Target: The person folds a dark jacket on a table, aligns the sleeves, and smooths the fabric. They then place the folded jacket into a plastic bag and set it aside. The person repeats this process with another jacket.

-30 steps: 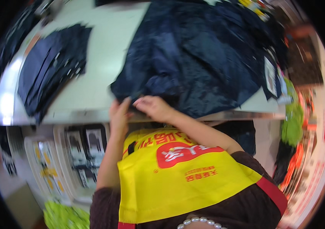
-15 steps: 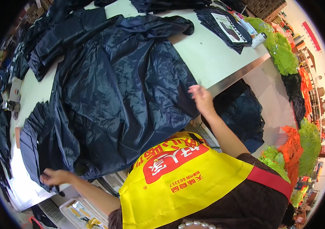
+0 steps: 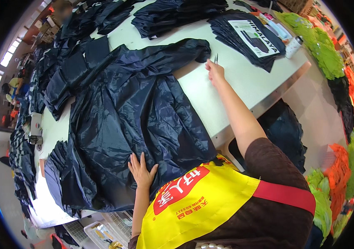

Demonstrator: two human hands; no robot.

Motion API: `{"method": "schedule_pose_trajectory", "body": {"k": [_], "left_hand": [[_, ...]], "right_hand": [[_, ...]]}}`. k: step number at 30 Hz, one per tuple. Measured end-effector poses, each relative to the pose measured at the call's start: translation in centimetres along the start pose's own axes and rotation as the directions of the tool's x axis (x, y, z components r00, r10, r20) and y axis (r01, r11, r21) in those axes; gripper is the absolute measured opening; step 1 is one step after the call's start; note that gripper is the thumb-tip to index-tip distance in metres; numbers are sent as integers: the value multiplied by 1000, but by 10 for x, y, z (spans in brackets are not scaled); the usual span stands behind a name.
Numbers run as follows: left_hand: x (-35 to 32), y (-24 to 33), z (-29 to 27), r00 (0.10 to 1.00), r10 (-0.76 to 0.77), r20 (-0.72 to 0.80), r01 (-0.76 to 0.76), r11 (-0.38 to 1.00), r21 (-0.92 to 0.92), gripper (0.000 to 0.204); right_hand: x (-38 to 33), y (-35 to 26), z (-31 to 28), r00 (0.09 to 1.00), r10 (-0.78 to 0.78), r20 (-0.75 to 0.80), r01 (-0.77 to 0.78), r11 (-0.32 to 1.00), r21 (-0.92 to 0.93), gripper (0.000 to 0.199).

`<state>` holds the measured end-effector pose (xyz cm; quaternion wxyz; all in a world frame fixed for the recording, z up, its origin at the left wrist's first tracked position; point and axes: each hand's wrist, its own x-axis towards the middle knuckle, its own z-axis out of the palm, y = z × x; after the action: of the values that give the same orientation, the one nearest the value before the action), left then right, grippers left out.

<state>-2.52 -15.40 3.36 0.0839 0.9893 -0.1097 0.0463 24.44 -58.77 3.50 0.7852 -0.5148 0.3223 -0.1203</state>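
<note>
A shiny dark navy jacket is spread over the white table, creased, with one sleeve stretched toward the far right. My left hand lies flat on its lower part, fingers spread. Beyond the jacket's right side, near the sleeve's cuff, my right hand is closed on small thread snips. Their two thin points stick up past my fingers; the rest is hidden in my hand.
Folded dark garments are piled at the far side. A stack of dark packs with a white label sits far right, beside a white bottle. Lime-green garments hang beyond the table's metal edge. Dark pleated cloth lies at left.
My left hand has moved from the jacket's lower left corner inward onto the cloth. My right hand has left the right hem, reached farther up, and now holds the snips.
</note>
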Motion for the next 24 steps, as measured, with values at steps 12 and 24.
{"method": "schedule_pose_trajectory", "body": {"k": [12, 24], "left_hand": [[37, 13, -62, 747, -607, 273, 204, -182, -962, 56], [39, 7, -45, 799, -336, 499, 145, -698, -701, 32]], "right_hand": [[-147, -48, 161, 329, -711, 621, 923, 382, -52, 13], [-220, 51, 20, 283, -174, 943, 868, 464, -175, 30]]}}
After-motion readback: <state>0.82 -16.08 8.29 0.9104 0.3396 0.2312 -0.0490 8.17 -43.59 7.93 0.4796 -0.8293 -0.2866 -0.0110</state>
